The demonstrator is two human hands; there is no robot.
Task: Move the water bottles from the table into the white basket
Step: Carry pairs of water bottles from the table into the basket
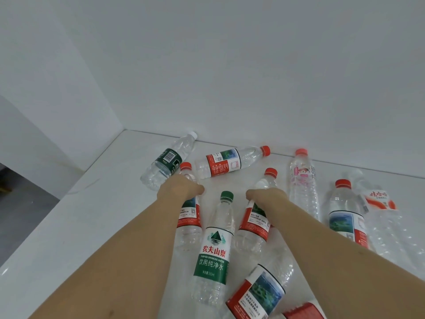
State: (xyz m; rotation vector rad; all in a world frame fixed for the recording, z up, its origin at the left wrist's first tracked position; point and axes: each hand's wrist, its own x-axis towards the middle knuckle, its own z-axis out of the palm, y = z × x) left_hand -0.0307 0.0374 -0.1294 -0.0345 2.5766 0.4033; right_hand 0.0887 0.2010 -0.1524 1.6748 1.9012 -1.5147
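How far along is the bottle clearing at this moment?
Done: nothing can be confirmed, since the white basket is out of view. In hand: the left hand grips one red-capped bottle and the right hand grips another, both upright on the table. Left: the green-capped bottle between them and at least six more, standing or lying around.

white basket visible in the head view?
No. Only the white table, scattered bottles such as the green-capped bottle, both hands and the walls show.
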